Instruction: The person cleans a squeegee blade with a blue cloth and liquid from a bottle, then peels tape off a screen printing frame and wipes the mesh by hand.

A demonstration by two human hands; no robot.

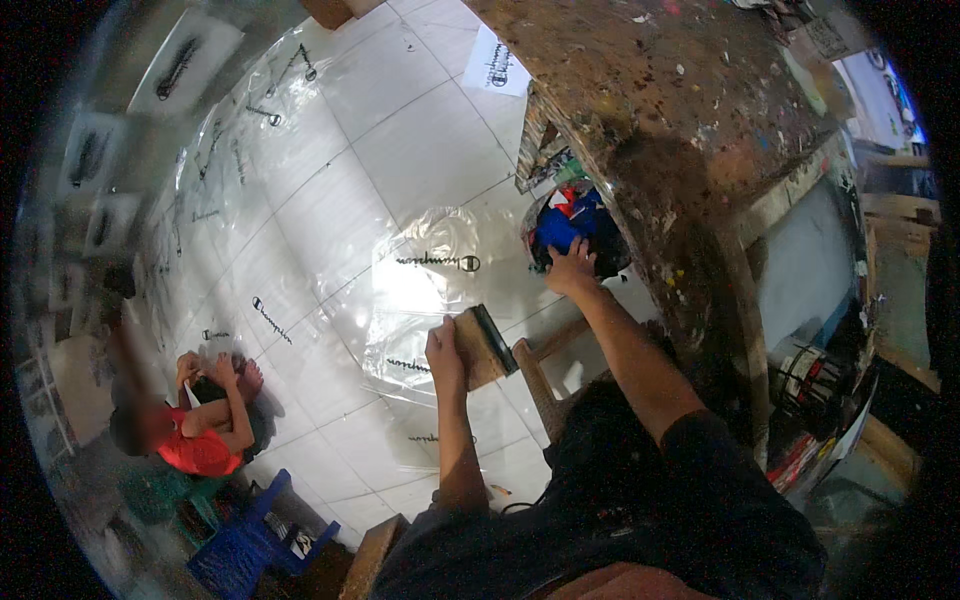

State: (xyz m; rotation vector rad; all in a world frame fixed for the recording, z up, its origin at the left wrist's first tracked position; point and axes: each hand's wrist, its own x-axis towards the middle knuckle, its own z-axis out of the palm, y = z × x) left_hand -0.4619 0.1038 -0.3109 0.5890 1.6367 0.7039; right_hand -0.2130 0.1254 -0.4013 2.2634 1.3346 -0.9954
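My left hand grips a flat wooden squeegee by its side; a dark strip runs along the edge away from the hand. Off to the right, my right hand reaches down with fingers apart onto a bundle of blue cloth. Bits of red and white show among the blue. The bundle sits in a dark, rounded bag or bin against the table's side. What lies beneath the fingers is hidden.
A paint-stained wooden table stands at the right. Clear printed plastic sheets lie on the white tiled floor. A wooden stool or frame is close to me. At left, a person in red sits near a blue plastic chair.
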